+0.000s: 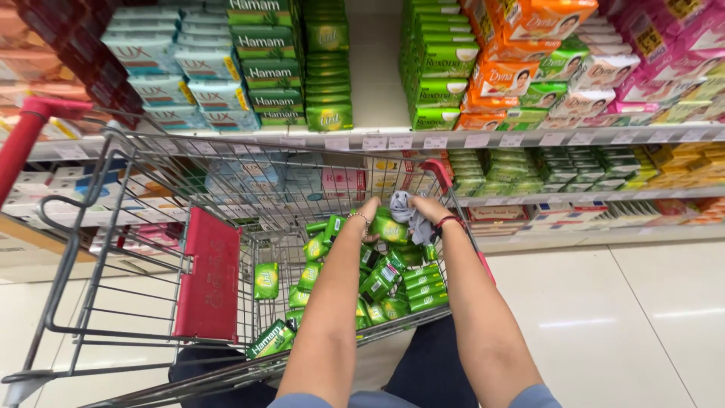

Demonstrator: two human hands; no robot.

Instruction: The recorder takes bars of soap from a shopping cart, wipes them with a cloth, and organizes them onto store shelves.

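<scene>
Before shop shelves (483,138) of stacked soap, the left hand (368,214) pinches a green soap bar (391,228) and the right hand (424,209) clutches a grey cloth (411,215), both at twelve o'clock over the wire cart (151,227), where loosely heaped bars could slide.

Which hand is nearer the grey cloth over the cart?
Right. The right hand grips the grey cloth, bunched at its fingers. The left hand sits just left of it, holding a green soap pack above the shopping cart.
</scene>
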